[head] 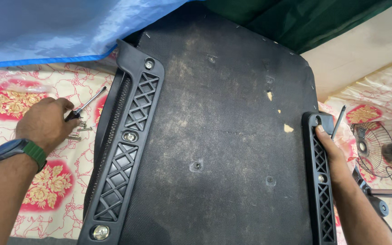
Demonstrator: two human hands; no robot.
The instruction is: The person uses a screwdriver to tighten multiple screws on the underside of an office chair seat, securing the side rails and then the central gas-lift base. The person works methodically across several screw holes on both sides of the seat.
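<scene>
An upturned black chair seat (pixel 223 131) fills the middle, its dusty fabric underside facing me. A black lattice armrest bracket (pixel 128 149) is bolted along its left side, and a second bracket (pixel 319 181) runs along the right edge. My left hand (pixel 46 122), with a dark watch on a green strap, rests on the patterned cloth over several loose screws (pixel 81 129), fingers by the handle of a screwdriver (pixel 87 105). My right hand (pixel 330 152) grips the right bracket and holds a thin dark tool (pixel 338 121) pointing up.
A red and cream floral cloth (pixel 51 190) covers the floor. Blue sheeting (pixel 46 27) and dark green fabric (pixel 305 22) lie at the top. A small wire-guard fan (pixel 373 149) and a metal rod (pixel 391 193) sit at the right.
</scene>
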